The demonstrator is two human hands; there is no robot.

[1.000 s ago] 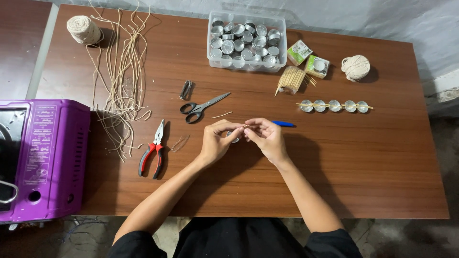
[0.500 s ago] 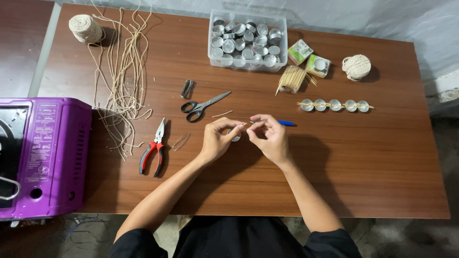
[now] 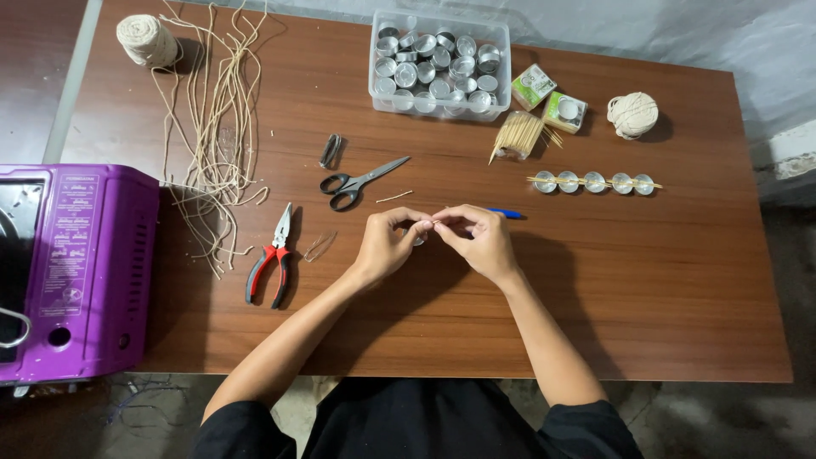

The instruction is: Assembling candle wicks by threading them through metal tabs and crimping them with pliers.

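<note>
Small round silver metal tealight cup (image 3: 420,239), mostly hidden, sits pinched between the two hands above the middle of the brown wooden table (image 3: 663,289), with a thin pale stick or wick end (image 3: 437,221) poking out at the fingertips. At nine o'clock from it the left hand (image 3: 388,245) is curled shut around the cup's left side; at three o'clock the right hand (image 3: 476,239) is closed on the thin piece and the cup's other side.

Judging from so fine a pinch, the cup could slip and drop to the table, or the thin piece could bend or snap if squeezed askew.

Only a sliver of shiny rim shows, so its inside cannot be told. Further left lie red-handled pliers (image 3: 270,265) at nine o'clock; black-handled scissors (image 3: 355,180) at eleven; a blue pen (image 3: 505,213) pokes out at two.
</note>
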